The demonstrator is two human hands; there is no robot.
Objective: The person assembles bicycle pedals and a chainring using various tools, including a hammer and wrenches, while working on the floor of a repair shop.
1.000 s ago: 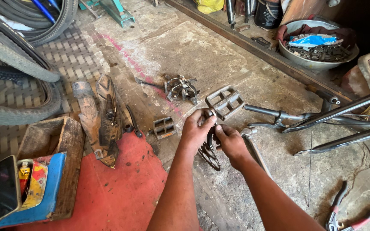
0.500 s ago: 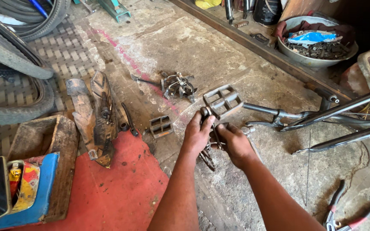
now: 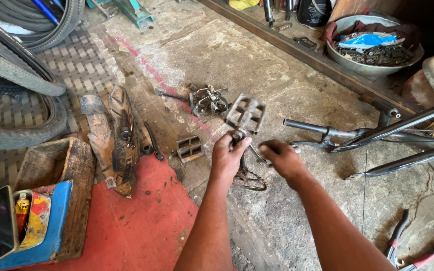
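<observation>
The left hand [image 3: 229, 153] is closed around the crank arm just under a grey metal cage pedal [image 3: 246, 113], held up off the concrete floor [image 3: 212, 55]. The right hand [image 3: 282, 156] is fisted on a thin metal tool [image 3: 257, 153] at that joint. The pedal looks still attached, so loosening seems unfinished. A rusty chainring [image 3: 249, 179] hangs below. A loose dark pedal [image 3: 189, 148] lies just left, the black bicycle frame [image 3: 377, 133] close right; open room lies ahead

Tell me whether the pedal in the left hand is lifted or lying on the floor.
Lifted: the left hand grips the pedal by its axle, above the concrete.
</observation>
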